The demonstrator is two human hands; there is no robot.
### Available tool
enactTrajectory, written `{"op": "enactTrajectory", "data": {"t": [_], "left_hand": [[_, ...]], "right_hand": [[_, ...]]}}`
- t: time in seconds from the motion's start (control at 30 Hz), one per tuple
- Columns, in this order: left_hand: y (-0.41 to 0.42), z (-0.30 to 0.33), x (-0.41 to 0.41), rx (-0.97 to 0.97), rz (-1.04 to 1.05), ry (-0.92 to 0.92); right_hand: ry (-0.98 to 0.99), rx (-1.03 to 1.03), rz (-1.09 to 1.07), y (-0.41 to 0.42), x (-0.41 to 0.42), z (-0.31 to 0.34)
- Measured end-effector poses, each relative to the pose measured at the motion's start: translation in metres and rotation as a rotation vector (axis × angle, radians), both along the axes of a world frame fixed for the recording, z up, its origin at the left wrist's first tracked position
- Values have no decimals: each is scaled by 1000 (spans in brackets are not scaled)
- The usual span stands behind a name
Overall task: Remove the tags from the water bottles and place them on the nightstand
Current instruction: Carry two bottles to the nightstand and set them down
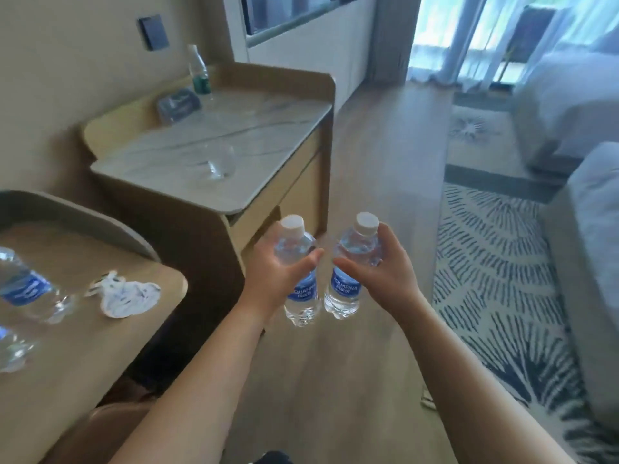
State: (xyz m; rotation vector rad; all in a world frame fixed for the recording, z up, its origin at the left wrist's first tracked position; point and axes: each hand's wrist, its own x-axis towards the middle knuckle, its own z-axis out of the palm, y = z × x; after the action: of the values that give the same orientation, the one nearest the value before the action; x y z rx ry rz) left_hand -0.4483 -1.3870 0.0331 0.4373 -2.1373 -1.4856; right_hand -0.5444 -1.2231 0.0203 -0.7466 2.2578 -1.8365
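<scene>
- Between the two raised hands, over the wooden floor [375, 155], two water bottles are held upright, side by side and nearly touching.
- One bottle [299, 279] is gripped by the left hand [278, 276], with the fingers curled behind its upper half and the thumb across the front.
- Its twin [348, 276] is gripped the same way by the right hand [385, 272]; white caps and blue labels are seen on both.
- No tag can be made out on either neck, though the picture is soft there.
- Ahead and left of the left hand, the nightstand [268, 162] is seen with a clear glass [222, 162], a green-labelled bottle [199, 73] and a blurred dark item, well apart from the held bottles.
- Left of the left forearm, a low table [83, 346] is seen bearing crumpled white tags [125, 298] and two more bottles [23, 286], partly cut by the frame edge.
</scene>
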Motion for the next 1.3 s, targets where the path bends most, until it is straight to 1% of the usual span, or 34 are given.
{"op": "enactTrajectory", "data": {"t": [0.23, 0.43, 0.6, 0.7, 0.8, 1.07, 1.3], "left_hand": [[66, -12, -114, 26, -169, -2], [87, -25, -208, 36, -271, 1], [81, -31, -304, 40, -353, -11], [65, -33, -374, 26, -386, -15], [48, -34, -444, -12, -418, -27], [25, -39, -599, -82, -434, 24], [29, -64, -751, -102, -436, 37]], "right_hand": [[-46, 17, -241, 91, -76, -10], [-88, 37, -393, 125, -145, -19], [-117, 31, -451, 121, -224, -22], [-161, 3, -461, 112, -287, -21], [-160, 23, -484, 104, -349, -15], [-110, 55, -578, 96, -492, -11], [-115, 81, -581, 104, -630, -37]]}}
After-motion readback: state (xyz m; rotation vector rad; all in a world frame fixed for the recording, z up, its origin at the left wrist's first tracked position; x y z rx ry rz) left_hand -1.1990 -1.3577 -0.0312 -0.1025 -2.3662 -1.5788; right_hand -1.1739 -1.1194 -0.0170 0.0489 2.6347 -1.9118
